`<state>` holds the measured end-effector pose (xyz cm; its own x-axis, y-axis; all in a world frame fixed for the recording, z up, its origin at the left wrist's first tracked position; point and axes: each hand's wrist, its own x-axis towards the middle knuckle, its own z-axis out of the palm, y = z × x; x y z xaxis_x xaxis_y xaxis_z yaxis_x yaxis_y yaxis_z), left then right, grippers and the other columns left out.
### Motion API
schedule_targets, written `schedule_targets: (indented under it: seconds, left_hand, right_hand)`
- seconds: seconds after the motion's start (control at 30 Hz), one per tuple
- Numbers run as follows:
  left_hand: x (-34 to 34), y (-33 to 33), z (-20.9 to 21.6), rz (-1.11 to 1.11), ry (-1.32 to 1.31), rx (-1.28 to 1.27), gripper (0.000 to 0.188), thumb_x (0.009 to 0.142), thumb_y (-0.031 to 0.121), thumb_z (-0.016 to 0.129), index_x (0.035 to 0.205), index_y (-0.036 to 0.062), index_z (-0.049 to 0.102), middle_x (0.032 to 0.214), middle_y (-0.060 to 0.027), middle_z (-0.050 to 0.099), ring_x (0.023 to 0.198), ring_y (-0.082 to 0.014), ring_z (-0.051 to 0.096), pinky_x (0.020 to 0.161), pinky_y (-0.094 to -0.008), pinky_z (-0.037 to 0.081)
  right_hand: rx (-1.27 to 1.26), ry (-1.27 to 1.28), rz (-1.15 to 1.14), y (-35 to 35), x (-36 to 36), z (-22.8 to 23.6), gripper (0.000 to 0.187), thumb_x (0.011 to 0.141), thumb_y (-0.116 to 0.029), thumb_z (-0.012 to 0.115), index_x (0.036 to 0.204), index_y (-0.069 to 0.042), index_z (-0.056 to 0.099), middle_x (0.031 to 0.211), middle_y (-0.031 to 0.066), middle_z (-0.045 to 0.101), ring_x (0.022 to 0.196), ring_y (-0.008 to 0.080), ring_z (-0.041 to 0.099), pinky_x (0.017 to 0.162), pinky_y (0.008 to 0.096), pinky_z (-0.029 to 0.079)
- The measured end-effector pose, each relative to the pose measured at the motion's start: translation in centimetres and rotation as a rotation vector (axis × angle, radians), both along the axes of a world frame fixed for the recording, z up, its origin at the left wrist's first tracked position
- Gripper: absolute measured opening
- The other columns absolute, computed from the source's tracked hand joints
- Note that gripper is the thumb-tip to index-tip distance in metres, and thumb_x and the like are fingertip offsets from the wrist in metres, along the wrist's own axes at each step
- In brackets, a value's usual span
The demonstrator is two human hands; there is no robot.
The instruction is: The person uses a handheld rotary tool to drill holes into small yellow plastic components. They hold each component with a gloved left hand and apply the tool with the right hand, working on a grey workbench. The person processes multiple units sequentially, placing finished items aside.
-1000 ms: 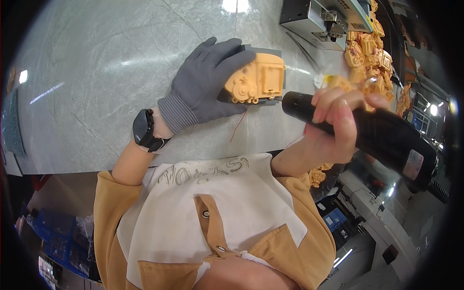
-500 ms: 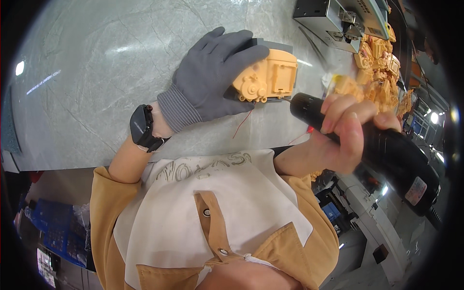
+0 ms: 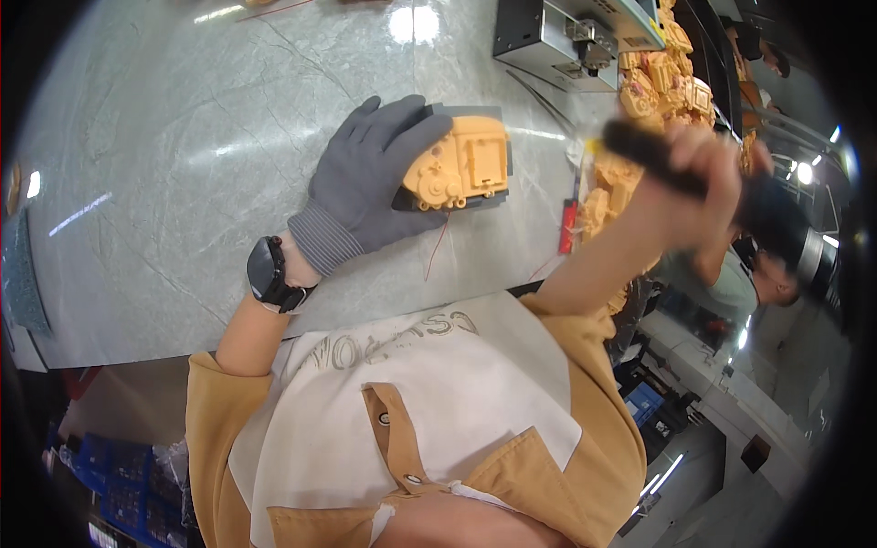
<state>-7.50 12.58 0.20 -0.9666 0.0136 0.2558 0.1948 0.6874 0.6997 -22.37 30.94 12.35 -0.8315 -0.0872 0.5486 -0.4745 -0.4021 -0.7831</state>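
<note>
My left hand [image 3: 365,173], in a dark grey knit glove, grips the left end of an orange plastic housing [image 3: 486,160] with molded round bosses and a rectangular recess. Under the housing sits a dark grey block [image 3: 491,111], its edges showing on the far and right sides. A thin red wire [image 3: 437,248] trails from below the housing onto the table. Off to the right and raised, my bare right hand [image 3: 711,178] is closed around a black electric screwdriver [image 3: 644,155]. Motion blurs both, and the screwdriver's tip, pointing toward the upper left, stands apart from the housing.
A grey stone-patterned table [image 3: 210,210] carries a metal box [image 3: 539,41] at the far right. Many orange plastic parts [image 3: 662,87] are heaped along the right edge. Nearer lies a small red object [image 3: 568,226]. Another person [image 3: 726,279] is beyond the right side; blue crates [image 3: 123,475] stand lower left.
My right hand has lifted the screwdriver away from the housing, up and to the right. My left hand still grips the housing; the whole view has shifted somewhat.
</note>
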Motion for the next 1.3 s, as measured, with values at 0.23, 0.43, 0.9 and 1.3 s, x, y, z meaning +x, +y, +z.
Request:
schedule_targets:
  seconds: [0.23,0.43,0.9,1.3]
  left_hand:
    - [-0.6,-0.1,0.4,-0.018,0.024,0.013,0.085,0.056,0.033,0.08,0.128,0.0127,0.04,0.128,-0.0144,0.042,0.118,-0.0324,0.042,0.105,-0.045,0.03]
    - [-0.1,-0.1,0.6,-0.026,0.035,0.032,0.085,0.056,0.032,0.08,0.128,0.0127,0.04,0.127,-0.0144,0.042,0.117,-0.0325,0.042,0.104,-0.0444,0.031]
    - [-0.5,-0.2,-0.4,-0.024,0.055,0.048,0.086,0.056,0.033,0.079,0.13,0.0139,0.039,0.128,-0.0111,0.044,0.115,-0.0299,0.045,0.104,-0.046,0.031]
    - [-0.3,-0.1,-1.0,0.025,0.096,0.038,0.083,0.057,0.039,0.077,0.128,0.0142,0.043,0.124,-0.0115,0.045,0.111,-0.0298,0.048,0.103,-0.0452,0.033]
  right_hand:
    - [0.185,0.157,-0.345,-2.3,-7.7,0.1,0.033,0.067,0.011,0.057,0.097,0.002,0.047,0.059,0.0109,0.053,0.044,0.0184,0.05,0.048,0.0306,0.046]
    - [0.24,0.018,-0.205,-2.4,-5.7,-0.5,0.036,0.067,0.008,0.061,0.099,0.002,0.045,0.059,0.0088,0.05,0.047,0.0176,0.051,0.048,0.0301,0.045]
    - [0.271,0.103,0.458,-2.5,9.3,-0.8,0.049,0.074,0.001,0.05,0.12,-0.008,0.034,0.063,0.006,0.047,0.048,0.0176,0.046,0.052,0.0367,0.041]
    - [0.304,0.046,0.393,-4.7,9.5,-2.2,0.046,0.071,0.001,0.05,0.115,-0.006,0.038,0.058,0.0056,0.044,0.044,0.0176,0.043,0.05,0.036,0.041]
